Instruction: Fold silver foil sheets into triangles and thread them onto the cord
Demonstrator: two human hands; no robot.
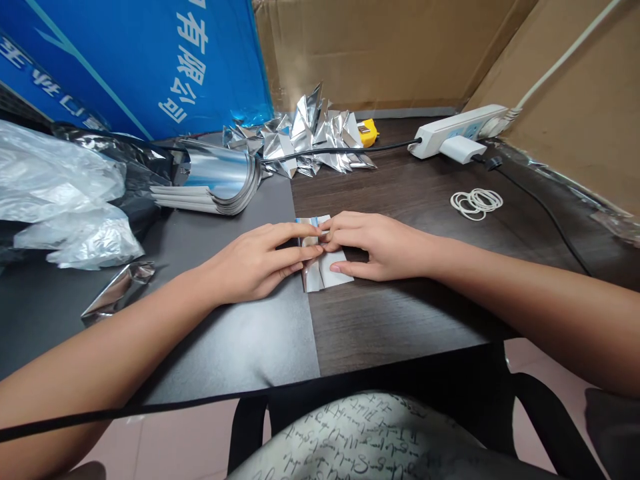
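A small folded sheet of silver foil with a white side (314, 277) lies on the table between my hands, its creased strip on the left. My left hand (265, 260) comes in from the left. Its fingers are stretched flat over the foil, and its thumb rests at the foil's left edge. From the right, my right hand (377, 245) presses bent fingertips on the sheet's middle, close to the left fingertips. The right thumb is spread apart and lies on the white part. The fingers cover much of the upper sheet.
Behind lie a curved stack of silver sheets (220, 177), a pile of folded foil pieces (310, 137) and a yellow tool (369, 132). White rubber bands (476, 203) and a power strip (455, 130) are right. Clear plastic bags (65, 180) and a foil piece (120, 291) lie left.
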